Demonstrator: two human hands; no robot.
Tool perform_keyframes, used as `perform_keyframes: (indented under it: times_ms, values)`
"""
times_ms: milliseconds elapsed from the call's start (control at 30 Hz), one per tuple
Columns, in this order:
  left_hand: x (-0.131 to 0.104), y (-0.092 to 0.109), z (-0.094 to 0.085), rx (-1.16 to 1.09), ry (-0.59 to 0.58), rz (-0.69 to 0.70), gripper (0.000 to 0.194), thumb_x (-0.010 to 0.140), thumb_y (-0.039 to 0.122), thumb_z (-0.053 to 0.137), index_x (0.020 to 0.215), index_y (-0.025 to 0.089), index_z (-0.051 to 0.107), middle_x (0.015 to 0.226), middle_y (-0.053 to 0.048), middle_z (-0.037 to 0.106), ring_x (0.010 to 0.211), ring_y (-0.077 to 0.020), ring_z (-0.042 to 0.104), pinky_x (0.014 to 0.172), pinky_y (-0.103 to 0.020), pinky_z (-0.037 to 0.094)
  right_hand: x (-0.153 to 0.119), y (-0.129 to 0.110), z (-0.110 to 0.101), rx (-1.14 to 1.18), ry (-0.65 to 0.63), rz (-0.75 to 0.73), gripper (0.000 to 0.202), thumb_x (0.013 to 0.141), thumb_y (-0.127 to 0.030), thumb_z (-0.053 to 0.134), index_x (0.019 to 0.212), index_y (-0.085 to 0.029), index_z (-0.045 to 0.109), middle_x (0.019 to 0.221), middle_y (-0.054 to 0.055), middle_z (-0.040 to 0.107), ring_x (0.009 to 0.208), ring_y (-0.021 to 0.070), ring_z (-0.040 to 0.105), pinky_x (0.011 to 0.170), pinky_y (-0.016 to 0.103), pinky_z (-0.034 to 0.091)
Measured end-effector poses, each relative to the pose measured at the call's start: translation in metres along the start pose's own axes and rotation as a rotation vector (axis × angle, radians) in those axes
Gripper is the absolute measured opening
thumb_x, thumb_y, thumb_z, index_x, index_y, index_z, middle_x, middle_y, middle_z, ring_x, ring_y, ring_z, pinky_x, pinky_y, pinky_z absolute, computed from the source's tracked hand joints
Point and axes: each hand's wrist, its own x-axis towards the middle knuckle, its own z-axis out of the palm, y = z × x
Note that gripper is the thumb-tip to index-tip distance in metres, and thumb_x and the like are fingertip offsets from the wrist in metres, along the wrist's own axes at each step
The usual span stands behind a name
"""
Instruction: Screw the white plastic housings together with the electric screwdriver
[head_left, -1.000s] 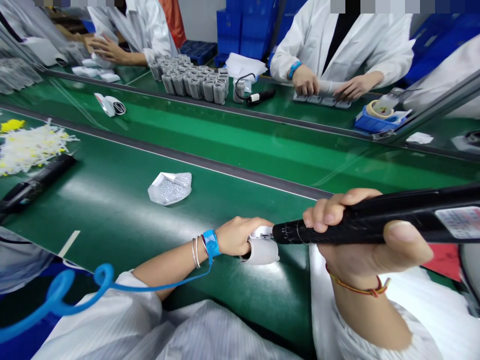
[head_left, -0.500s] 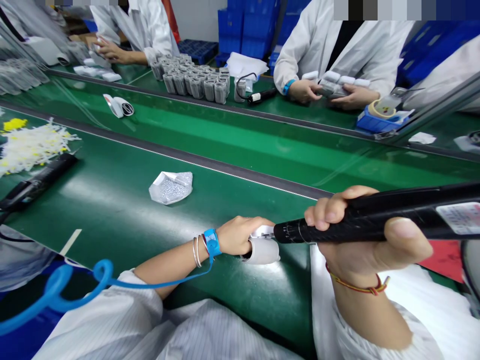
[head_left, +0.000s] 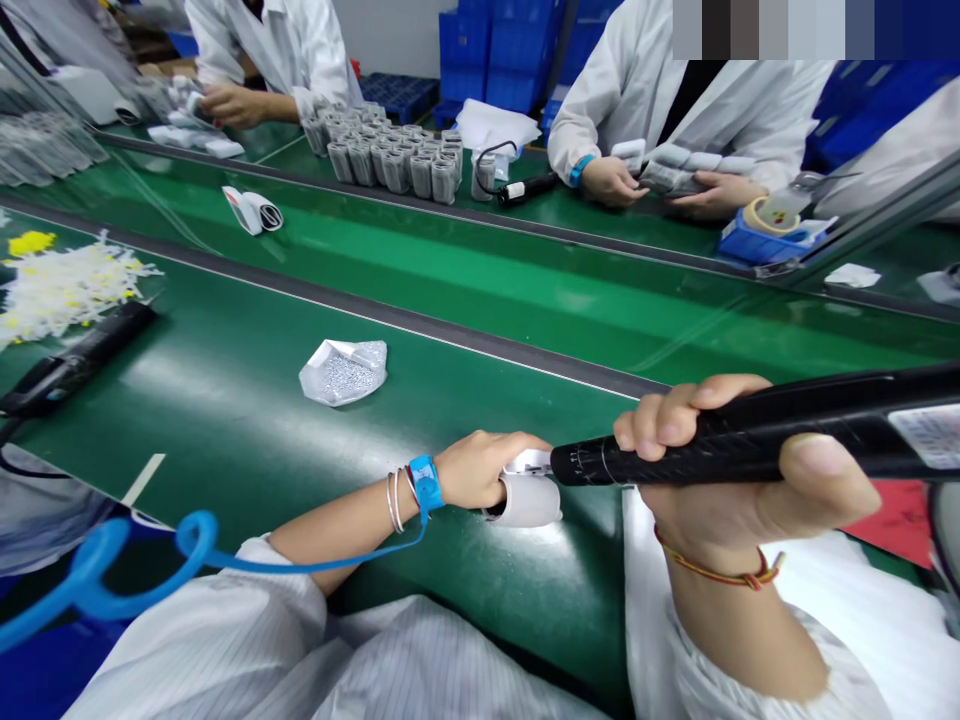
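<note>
My right hand (head_left: 697,470) is wrapped round a black electric screwdriver (head_left: 810,425) held almost level, its tip pointing left. The tip meets a small white plastic device (head_left: 531,502) with a rounded grey-white body, low over the green bench. Holding that device from the left is my left hand (head_left: 476,470), its fingers closed on it and partly hidden behind it. A blue wrist strap (head_left: 426,484) with a coiled cord is on my left wrist. Up and left of the device lies an open white packet of tiny metal screws (head_left: 345,375).
A second black screwdriver (head_left: 82,355) lies at the left beside a pile of white and yellow plastic bits (head_left: 71,285). Across the bench runs a green conveyor belt (head_left: 480,265) carrying a white device (head_left: 253,212). Beyond it, two co-workers handle parts near rows of grey-wrapped pieces (head_left: 394,160).
The white device on the belt has shifted slightly right. My hands, the screwdriver and the held device stay nearly in place. Across the belt, the co-workers' hands have moved a little.
</note>
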Motion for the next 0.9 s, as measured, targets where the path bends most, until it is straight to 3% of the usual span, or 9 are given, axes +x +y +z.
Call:
perform_keyframes:
  times_ms: [900]
  values:
    - [0.0011, -0.0015, 0.0011, -0.012, 0.011, 0.019, 0.051, 0.072, 0.013, 0.052, 0.122, 0.021, 0.046, 0.112, -0.003, 0.063, 0.099, -0.0177, 0.061, 0.079, -0.024, 0.045, -0.0043, 0.0012, -0.0022, 0.009, -0.032, 0.016, 0.03, 0.07, -0.045, 0.06, 0.083, -0.017, 0.062, 0.059, 0.002, 0.052, 0.048, 0.0161, 0.05, 0.046, 0.031, 0.04]
